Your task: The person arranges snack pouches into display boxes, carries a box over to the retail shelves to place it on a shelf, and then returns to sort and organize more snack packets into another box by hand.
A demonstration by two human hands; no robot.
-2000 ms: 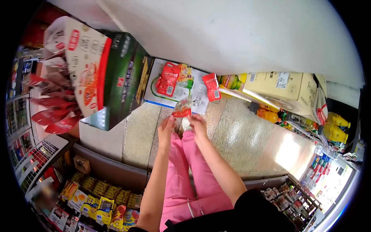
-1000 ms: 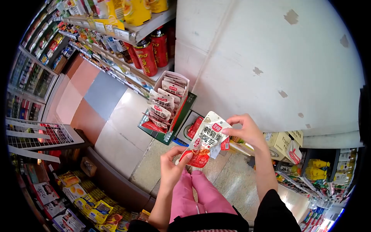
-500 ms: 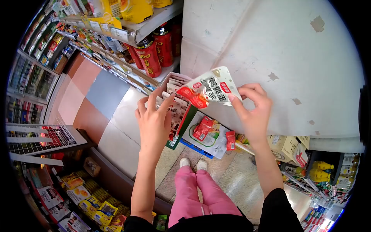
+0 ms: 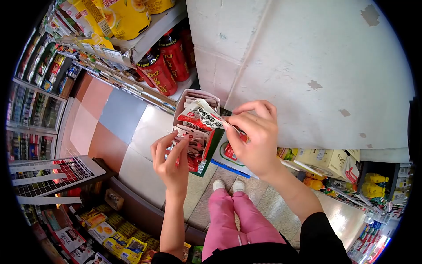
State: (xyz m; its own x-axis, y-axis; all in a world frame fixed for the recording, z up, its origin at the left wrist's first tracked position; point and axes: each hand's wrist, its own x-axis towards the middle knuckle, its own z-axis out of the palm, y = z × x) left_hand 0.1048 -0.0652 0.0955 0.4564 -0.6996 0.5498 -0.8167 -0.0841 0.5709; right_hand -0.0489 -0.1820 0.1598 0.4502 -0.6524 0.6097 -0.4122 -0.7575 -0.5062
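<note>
My right hand (image 4: pixel 257 136) pinches the corner of a white-and-red snack packet (image 4: pixel 200 115) with black lettering. The packet is tilted over the far part of an open display box (image 4: pixel 214 143), whose visible side is green. Similar packets (image 4: pixel 193 134) stand in rows inside the box. My left hand (image 4: pixel 170 162) is at the box's near left, fingers apart, with its fingertips on the packets there. Whether those fingers grip any packet is hard to see; they look spread. A red packet (image 4: pixel 231 152) lies on a white sheet beside the box, partly hidden by my right hand.
Red bottles (image 4: pixel 159 75) stand on a shelf at upper left, below yellow pouches (image 4: pixel 125 17). A large scuffed white surface (image 4: pixel 299 66) fills the upper right. A carton (image 4: pixel 318 163) sits at right, and a snack display (image 4: pixel 110 233) at lower left.
My right hand has moved left and brought the packet over the box, turning it more edge-on. My left hand has lowered slightly, its fingertips now on the packets nearer the front.
</note>
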